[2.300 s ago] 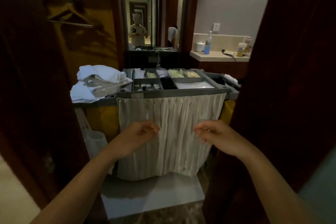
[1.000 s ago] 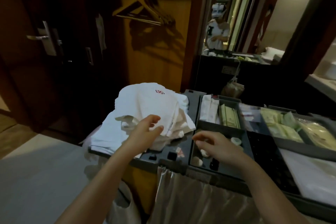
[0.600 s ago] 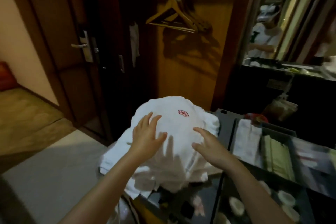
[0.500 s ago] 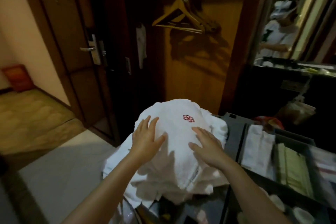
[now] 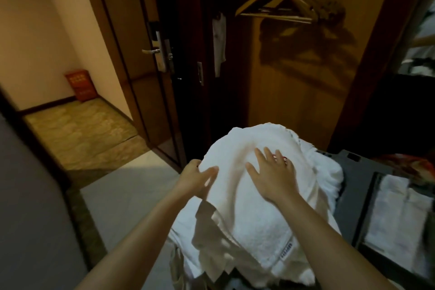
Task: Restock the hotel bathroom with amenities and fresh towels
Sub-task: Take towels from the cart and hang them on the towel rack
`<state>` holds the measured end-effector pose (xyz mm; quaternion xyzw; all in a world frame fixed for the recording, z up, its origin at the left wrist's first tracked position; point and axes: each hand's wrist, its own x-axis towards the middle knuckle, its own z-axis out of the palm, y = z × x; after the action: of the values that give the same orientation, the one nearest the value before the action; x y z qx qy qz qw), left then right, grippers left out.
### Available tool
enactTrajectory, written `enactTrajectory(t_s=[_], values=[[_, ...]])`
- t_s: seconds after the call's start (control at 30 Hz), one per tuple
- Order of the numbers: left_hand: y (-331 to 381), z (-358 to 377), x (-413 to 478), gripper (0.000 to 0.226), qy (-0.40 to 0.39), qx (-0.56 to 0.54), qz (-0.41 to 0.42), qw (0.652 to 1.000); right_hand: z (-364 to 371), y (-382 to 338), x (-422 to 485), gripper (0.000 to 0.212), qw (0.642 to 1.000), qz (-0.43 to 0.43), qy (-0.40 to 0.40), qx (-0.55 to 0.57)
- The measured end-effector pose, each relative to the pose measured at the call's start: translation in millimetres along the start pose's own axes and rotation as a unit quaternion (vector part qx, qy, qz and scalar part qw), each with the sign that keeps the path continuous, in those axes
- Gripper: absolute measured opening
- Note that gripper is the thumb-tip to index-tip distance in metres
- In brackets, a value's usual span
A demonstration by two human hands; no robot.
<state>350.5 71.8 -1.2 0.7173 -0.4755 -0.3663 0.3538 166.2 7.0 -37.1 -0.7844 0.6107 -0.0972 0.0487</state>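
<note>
A brown wooden wardrobe wall stands behind the grey plastic housekeeping cart. On the cart's left end lies the heap of white terry towels. The right hand rests flat on top, fingers straight and spread, half covering a small red emblem. The left hand meets the heap's left edge; whether its fingers pinch cloth I cannot tell. A clean lift probably means sliding both hands under the top towel only, keeping its folds.
</note>
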Motion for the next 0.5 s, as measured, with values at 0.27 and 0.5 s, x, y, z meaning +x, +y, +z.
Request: enactTrajectory(t_s=[0.27, 0.5], values=[[13.0, -16.4, 10.4, 0.032, -0.101, -0.071, -0.015, 0.992, -0.6, -7.7, -14.2, 0.056, 0.997, 0.031, 0.067, -0.018], [21.5, -3.0, 10.6, 0.039, -0.083, -0.093, 0.038, 0.992, -1.8, 2.1, -29.4, 0.044, 0.991, 0.029, 0.123, 0.037]])
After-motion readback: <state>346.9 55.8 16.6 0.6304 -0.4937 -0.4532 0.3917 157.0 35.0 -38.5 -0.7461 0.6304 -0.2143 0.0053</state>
